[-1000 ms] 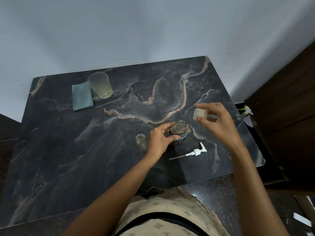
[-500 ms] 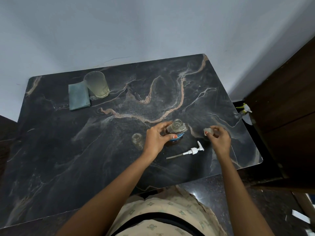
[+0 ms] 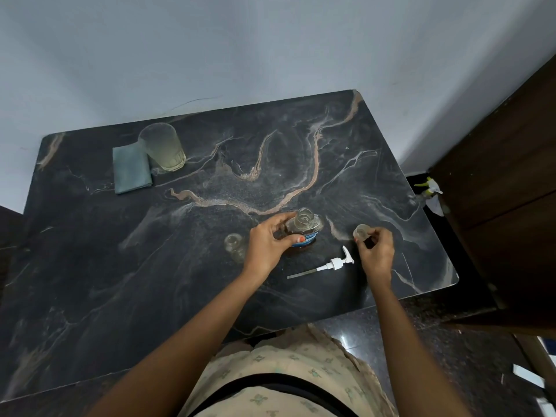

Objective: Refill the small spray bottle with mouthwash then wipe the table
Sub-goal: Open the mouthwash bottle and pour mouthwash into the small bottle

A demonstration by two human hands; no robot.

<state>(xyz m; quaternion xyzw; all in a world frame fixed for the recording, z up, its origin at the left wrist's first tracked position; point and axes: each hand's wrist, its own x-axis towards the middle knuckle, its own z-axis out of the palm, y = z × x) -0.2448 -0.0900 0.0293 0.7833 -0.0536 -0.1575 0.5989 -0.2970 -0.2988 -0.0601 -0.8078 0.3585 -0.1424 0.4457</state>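
One mouthwash btl (image 3: pixel 304 221) in L hand (image 3: pixel 267 245), cap (image 3: pixel 361 231) in R hand (image 3: pixel 378 254).

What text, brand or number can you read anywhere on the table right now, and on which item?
The blue label on the mouthwash bottle, held by the left hand: white lettering, too blurred to read.
The cap in the right hand, pump head, small spray bottle, glass, cloth: no marks visible.
Nothing legible.
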